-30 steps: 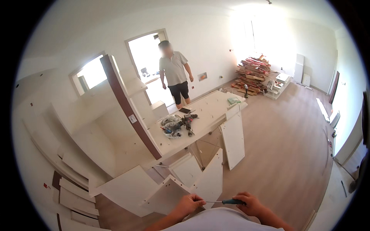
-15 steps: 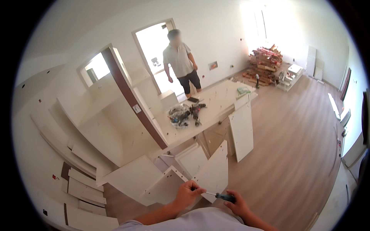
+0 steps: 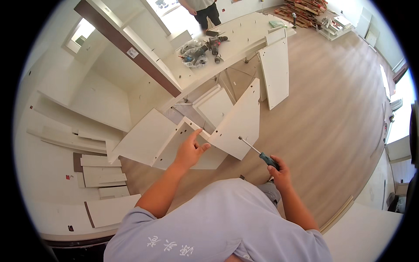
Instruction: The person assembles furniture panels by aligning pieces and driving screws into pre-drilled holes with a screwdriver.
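In my right hand (image 3: 280,173) is a screwdriver (image 3: 269,161) with a dark green handle, its metal shaft slanting up and left, its tip touching nothing. My left hand (image 3: 189,150) reaches forward with the index finger stretched out and the thumb apart from it. That fingertip is at the top edge of a white panel (image 3: 192,125) with several dark holes, beside a thin upright pin (image 3: 204,125); I cannot tell whether it touches the pin. Right of this panel leans another white panel (image 3: 239,124) with holes along its edge.
A white worktop (image 3: 238,43) bears power drills (image 3: 214,43), a plastic bag (image 3: 192,54) and several upright pins. Behind it stands a person (image 3: 205,13). A tall white cabinet frame (image 3: 131,52) rises at left. Loose boards (image 3: 102,177) lie left; scrap wood (image 3: 301,11) is piled far right.
My left hand has left the screwdriver's tip and moved forward and left to the panel edge. My right hand has kept the screwdriver, now tilted upward. The view has tipped down.
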A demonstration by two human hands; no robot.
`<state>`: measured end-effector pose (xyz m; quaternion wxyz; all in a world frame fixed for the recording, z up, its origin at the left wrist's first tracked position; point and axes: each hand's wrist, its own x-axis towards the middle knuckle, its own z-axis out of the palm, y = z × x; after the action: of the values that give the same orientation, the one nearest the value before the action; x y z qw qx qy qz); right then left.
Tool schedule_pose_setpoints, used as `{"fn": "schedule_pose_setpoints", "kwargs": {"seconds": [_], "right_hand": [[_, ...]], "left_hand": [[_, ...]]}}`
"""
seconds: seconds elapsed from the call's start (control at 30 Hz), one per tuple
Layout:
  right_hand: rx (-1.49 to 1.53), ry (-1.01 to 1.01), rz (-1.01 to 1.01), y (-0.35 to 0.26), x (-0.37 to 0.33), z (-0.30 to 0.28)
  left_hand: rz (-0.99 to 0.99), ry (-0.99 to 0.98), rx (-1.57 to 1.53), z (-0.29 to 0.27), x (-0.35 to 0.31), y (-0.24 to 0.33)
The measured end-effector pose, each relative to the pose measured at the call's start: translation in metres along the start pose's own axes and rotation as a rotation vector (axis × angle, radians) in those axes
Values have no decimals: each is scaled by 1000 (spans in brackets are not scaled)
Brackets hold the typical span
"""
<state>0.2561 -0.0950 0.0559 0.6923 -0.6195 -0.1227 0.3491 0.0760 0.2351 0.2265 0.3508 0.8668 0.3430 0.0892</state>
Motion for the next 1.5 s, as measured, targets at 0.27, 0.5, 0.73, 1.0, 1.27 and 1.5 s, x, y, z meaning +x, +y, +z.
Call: {"fn": "schedule_pose_setpoints", "kwargs": {"seconds": [0.27,0.5,0.73,1.0,1.27,1.5], "right_hand": [[-118,-27,34,0,22,52],[-114,-40,-41,-5,12,55],[5,-44,99,-7,-19,40],[151,-102,44,-16,-38,40],[293,-131,-17,-21,-45,41],[311,-222,3,-30,-59,32]], "left_hand": [[-2,-187,350,13,24,11],[45,-185,355,19,23,-1],[119,-170,331,10,13,-15],[-68,-84,-494,12,-21,-21],[-703,-249,-2096,40,-40,-124],[-870,-351,-2106,113,-114,-154]]}}
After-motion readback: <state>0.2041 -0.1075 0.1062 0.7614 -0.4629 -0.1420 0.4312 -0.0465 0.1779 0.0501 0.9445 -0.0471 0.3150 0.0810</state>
